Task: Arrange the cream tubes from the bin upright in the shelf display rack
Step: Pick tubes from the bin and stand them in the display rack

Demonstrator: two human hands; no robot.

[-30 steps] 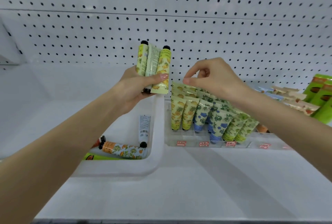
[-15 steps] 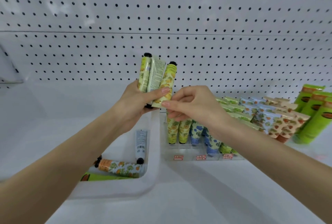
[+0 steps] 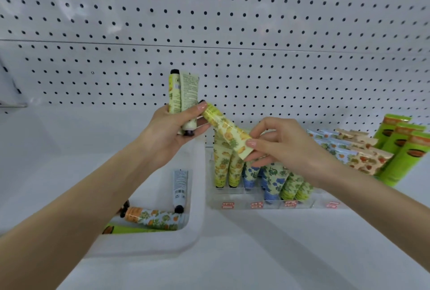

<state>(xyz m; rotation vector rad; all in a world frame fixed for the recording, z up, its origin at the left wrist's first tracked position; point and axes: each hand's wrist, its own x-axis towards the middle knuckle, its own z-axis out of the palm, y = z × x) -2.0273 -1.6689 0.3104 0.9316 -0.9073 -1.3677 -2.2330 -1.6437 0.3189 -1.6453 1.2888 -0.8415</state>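
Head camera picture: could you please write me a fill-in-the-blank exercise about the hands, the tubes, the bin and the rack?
1. The left hand grips upright cream tubes; their number is ____.
2. The right hand pinches a tilted fruit-print plastic tube whose main colour is ____.
3. The grey barcoded tube lies in a plastic bin whose colour is ____.
4. In the clear plastic rack, the patterned tubes stand with caps pointing ____.
Missing words: two; yellow; white; down.
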